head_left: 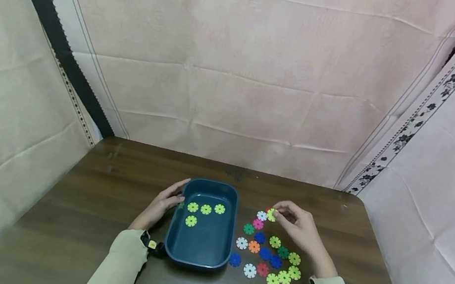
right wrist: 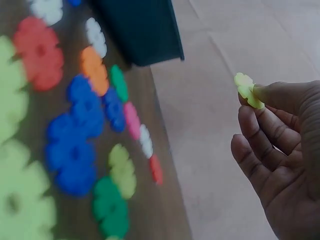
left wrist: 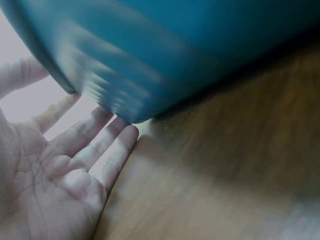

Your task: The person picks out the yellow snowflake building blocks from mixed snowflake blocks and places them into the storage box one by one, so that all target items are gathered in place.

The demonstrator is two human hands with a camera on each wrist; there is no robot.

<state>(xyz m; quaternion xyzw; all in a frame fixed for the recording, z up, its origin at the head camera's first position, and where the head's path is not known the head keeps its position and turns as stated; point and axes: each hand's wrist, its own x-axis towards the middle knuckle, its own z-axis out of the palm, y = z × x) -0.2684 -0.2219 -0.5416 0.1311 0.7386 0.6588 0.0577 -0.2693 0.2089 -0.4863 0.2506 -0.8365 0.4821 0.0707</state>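
1. Right hand (head_left: 300, 229) pinches a yellow-green plastic flower disc (head_left: 271, 214) in its fingers above the dark wooden surface (head_left: 83, 218)
2. Left hand (head_left: 163, 204), fingers straight, touches the dark blue plastic tub (head_left: 229, 223)

Makeshift recording booth: cloth sheets (head_left: 240, 64) curtaining wooden table (head_left: 83, 218).

Dark teal tray (head_left: 197, 250); yellow-green discs (head_left: 205, 209) inside; brown wood-grain table (head_left: 83, 218).
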